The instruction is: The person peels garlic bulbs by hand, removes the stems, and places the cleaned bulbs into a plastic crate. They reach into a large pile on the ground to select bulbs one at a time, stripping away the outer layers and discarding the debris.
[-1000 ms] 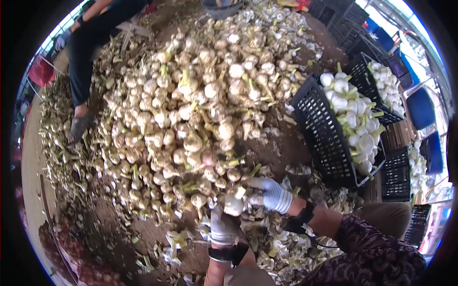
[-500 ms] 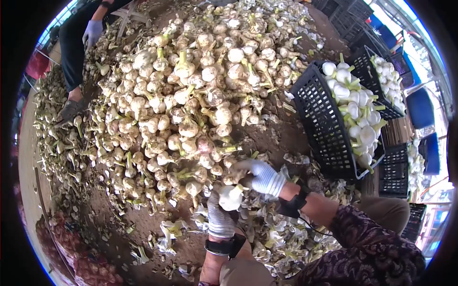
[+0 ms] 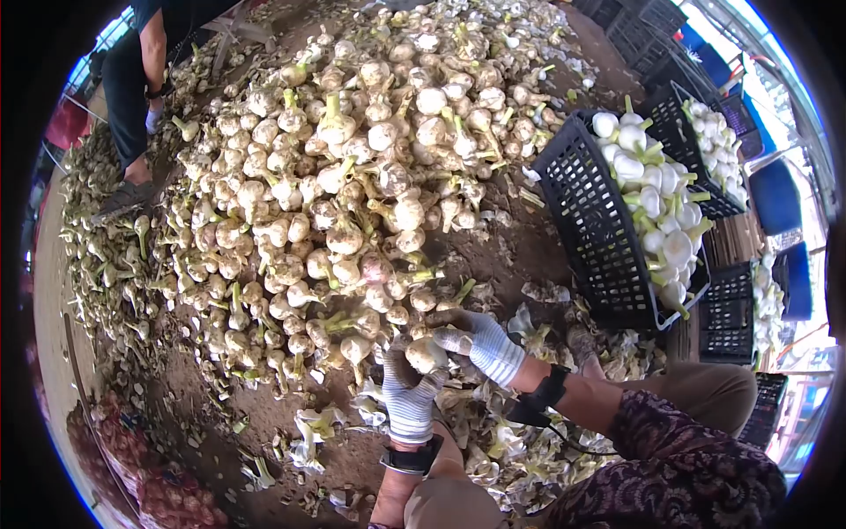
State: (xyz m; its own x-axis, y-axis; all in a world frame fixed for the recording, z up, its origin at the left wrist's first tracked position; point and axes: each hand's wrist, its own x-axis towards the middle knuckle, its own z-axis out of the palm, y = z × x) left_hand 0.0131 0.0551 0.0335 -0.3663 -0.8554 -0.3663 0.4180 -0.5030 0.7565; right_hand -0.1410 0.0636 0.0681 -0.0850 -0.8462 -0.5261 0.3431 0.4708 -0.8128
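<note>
A garlic bulb (image 3: 425,354) with a pale, partly soiled skin is between my two gloved hands, low in the middle of the view. My left hand (image 3: 410,401), in a striped work glove with a dark fingertip coating, closes on the bulb from below and the left. From the right, my right hand (image 3: 486,346), gloved alike, presses bent fingers against the bulb's upper side. Just beyond the hands lies a large heap of unpeeled garlic (image 3: 291,203) with cut stems. Peeled garlic skins (image 3: 507,436) litter the ground beneath my wrists.
A black plastic crate (image 3: 595,229) of clean white garlic stands tilted at the right. Behind it are more filled crates (image 3: 723,304). At the upper left sits another person, with a gloved hand (image 3: 155,116) near the heap. Red net sacks (image 3: 167,494) lie at the lower left.
My right hand has come down and left onto the bulb. The bulb's visible side looked cleaner and whiter before. The other person's gloved hand has moved lower.
</note>
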